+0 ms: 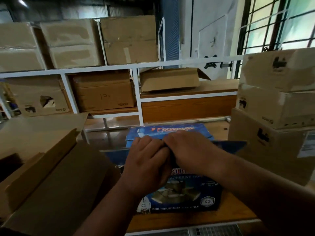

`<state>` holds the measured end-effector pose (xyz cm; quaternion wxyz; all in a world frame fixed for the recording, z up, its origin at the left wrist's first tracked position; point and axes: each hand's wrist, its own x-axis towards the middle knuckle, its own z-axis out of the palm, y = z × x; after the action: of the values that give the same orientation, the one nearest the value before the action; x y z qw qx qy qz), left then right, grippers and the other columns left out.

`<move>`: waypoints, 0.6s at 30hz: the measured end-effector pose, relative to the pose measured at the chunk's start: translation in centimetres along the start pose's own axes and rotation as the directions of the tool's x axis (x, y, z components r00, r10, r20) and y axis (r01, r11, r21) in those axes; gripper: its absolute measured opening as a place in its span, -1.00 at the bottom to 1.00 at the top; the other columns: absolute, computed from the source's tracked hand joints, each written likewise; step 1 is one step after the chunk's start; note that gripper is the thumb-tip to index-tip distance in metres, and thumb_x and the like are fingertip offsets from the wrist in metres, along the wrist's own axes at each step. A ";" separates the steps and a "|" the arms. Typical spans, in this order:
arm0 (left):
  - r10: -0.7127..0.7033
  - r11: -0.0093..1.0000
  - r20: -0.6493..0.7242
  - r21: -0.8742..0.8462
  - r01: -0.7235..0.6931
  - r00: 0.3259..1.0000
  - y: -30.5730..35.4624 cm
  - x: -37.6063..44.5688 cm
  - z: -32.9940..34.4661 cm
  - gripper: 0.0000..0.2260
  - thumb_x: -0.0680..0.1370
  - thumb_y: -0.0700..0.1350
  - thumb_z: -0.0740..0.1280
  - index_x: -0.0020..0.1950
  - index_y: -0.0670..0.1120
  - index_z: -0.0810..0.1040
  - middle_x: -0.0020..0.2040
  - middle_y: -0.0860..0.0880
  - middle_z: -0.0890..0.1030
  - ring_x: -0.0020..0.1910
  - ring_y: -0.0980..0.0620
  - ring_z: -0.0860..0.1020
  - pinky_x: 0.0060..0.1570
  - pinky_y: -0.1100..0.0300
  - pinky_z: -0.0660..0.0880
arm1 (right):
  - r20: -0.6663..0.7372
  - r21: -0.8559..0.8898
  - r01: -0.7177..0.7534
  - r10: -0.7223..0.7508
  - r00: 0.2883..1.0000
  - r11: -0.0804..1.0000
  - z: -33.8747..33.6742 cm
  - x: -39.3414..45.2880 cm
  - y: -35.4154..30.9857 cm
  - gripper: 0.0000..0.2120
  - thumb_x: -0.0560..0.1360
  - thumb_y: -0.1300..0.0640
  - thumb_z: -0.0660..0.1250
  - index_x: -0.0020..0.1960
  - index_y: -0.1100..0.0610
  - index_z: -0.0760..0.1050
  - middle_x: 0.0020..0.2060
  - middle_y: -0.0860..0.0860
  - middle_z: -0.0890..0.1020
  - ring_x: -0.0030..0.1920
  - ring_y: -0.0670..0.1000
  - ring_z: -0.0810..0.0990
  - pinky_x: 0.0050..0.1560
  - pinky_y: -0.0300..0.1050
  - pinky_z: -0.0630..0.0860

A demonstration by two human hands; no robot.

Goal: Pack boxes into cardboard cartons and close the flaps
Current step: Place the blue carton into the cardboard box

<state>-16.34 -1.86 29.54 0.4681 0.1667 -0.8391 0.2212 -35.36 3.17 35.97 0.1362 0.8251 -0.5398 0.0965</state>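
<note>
Two hands, left hand (pixel 146 160) and right hand (pixel 189 150), are pinching the blue carton (pixel 179 193)'s top flap together. Beneath that clamped grip, thin card is risking creasing if pressed unevenly.

Printed box (pixel 180 193) between cardboard cartons (pixel 51 167)

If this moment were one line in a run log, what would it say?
step: closing flaps | left hand and right hand: both grip top flaps of blue adhesive tape carton | brown cartons beside it
</note>
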 end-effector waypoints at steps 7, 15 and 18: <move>-0.365 0.922 0.504 0.082 0.378 0.783 0.5 0.5 -0.1 -0.72 0.64 0.25 0.20 0.12 0.12 0.58 0.05 0.10 0.54 0.06 0.09 0.48 0.05 0.14 0.51 | 0.465 0.144 -0.153 0.070 0.883 0.978 2.2 -0.6 1.4 -0.69 0.73 -0.04 0.26 0.33 0.13 0.56 0.22 0.11 0.57 0.19 0.15 0.59 0.21 0.11 0.53; -0.400 0.900 0.730 0.201 0.386 0.554 -1.0 -2.9 3.8 -0.67 0.61 0.30 0.32 0.24 0.13 0.57 0.14 0.08 0.62 0.13 0.04 0.59 0.14 0.02 0.57 | 0.280 0.025 -0.226 0.210 0.937 0.974 10.0 -1.5 3.3 -0.94 0.66 -0.04 0.37 0.09 -0.10 0.51 0.04 -0.08 0.61 0.04 0.02 0.60 0.05 0.03 0.56; -0.370 0.891 0.756 0.122 0.438 0.541 -1.2 -1.6 4.4 -0.63 0.69 0.28 0.17 -0.05 0.07 0.59 -0.15 0.08 0.57 -0.13 0.09 0.56 -0.14 0.10 0.48 | 0.389 0.171 -0.153 0.076 0.918 0.973 9.7 -1.3 3.4 -0.83 0.66 -0.01 0.35 -0.10 -0.11 0.46 -0.12 -0.12 0.54 -0.08 -0.04 0.56 -0.02 -0.03 0.50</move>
<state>-18.07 -5.09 26.38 0.1155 0.4134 -0.9030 -0.0181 -38.92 -0.15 26.85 -0.0593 0.8044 -0.5911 -0.0040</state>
